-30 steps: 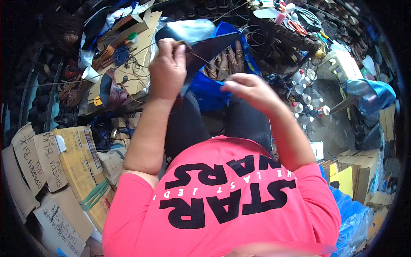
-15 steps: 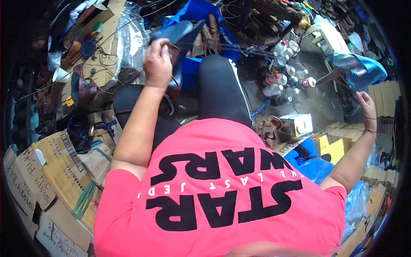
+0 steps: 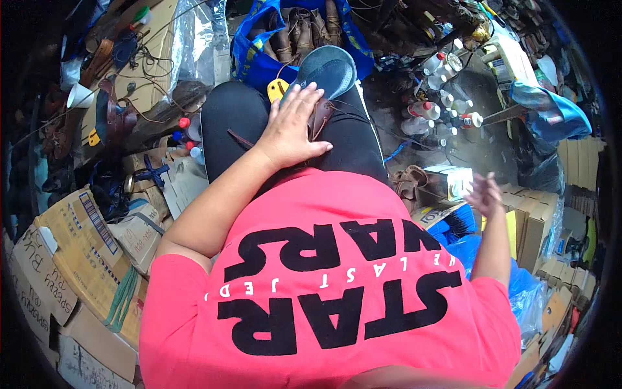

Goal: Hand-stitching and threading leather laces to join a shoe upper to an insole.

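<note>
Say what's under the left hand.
Under the left hand: a dark, round-ended piece and brown leather. The rest is covered; can't tell whether they join.

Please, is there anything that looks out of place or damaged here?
Cords lie in loose, tangled loops on the cardboard at upper left, and the boxes at lower left sit askew at differing angles, which looks untidy. The dark shoe piece under the left hand shows no clear damage.
</note>
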A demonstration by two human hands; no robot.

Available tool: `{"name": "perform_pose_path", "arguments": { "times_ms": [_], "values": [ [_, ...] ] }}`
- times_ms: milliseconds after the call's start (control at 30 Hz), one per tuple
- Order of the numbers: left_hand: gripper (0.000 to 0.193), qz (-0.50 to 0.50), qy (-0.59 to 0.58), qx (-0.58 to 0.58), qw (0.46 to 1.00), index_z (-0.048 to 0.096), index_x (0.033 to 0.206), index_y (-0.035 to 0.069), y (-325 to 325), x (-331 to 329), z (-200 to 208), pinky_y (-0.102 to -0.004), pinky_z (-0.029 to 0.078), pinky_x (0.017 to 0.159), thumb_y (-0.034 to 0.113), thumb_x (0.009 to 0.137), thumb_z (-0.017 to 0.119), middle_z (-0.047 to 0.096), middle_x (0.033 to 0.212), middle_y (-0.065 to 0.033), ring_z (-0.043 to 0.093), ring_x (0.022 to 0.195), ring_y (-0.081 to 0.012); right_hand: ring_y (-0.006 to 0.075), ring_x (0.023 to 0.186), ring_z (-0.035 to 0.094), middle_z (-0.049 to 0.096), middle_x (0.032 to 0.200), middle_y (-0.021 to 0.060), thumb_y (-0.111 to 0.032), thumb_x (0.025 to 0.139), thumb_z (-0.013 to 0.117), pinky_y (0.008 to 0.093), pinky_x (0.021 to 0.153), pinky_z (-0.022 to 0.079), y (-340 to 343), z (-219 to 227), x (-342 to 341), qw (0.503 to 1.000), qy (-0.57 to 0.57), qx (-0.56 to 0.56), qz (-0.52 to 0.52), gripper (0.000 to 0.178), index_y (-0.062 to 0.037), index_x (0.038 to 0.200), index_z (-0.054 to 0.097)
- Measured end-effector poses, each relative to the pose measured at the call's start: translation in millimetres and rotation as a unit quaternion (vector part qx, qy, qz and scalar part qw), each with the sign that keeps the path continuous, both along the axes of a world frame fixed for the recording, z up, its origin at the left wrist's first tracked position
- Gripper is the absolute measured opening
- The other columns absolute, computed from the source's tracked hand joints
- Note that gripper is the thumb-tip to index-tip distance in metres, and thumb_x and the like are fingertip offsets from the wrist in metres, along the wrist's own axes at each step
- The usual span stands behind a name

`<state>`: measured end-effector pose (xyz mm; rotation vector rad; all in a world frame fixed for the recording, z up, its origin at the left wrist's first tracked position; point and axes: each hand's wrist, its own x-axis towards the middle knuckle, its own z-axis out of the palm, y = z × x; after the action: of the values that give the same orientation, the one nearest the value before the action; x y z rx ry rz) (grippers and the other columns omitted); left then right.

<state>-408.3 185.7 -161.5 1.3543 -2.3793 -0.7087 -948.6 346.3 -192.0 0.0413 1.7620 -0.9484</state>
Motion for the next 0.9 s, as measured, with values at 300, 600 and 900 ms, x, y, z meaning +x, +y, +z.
{"name": "perform_pose_path", "arguments": {
  "times_ms": [300,600,900],
  "values": [
    [0.099,-0.093,-0.095,-0.120,0.984,0.022,0.146,0.011,-1.2,-1.6,20.5,-0.0630,0.000,0.109,0.034,0.065,0.073,0.021,0.152,-0.0146,0.015,0.142,-0.0300,0.0263,0.079,0.066,0.068,0.093,0.0173,-0.045,0.089,0.054,0.0384,0.069,0.052,5.9,-4.2,81.7,0.551,0.225,0.351,0.723,0.044,-0.0038,0.101,0.065],
    [0.091,-0.048,-0.034,-0.019,0.998,0.012,0.147,0.006,10.6,-10.5,-5.5,-0.0609,0.012,0.110,0.011,0.069,0.059,0.014,0.153,-0.0175,0.017,0.142,-0.0315,0.0211,0.075,0.056,0.058,0.081,0.0085,-0.032,0.074,0.077,0.0317,0.070,0.047,-191.4,44.4,316.1,0.646,0.438,-0.383,0.494,0.066,-0.0143,0.132,0.051],
    [0.097,-0.004,0.053,0.032,0.998,0.004,0.148,0.004,33.5,-6.4,-38.6,-0.0622,0.016,0.107,0.005,0.066,0.058,0.011,0.153,-0.0216,0.014,0.142,-0.0363,0.0069,0.068,0.051,0.059,0.076,0.0003,-0.028,0.076,0.078,0.0225,0.061,0.042,-225.9,20.2,332.0,0.759,0.206,-0.290,0.544,0.034,-0.0036,0.096,0.063]
  ]
}}
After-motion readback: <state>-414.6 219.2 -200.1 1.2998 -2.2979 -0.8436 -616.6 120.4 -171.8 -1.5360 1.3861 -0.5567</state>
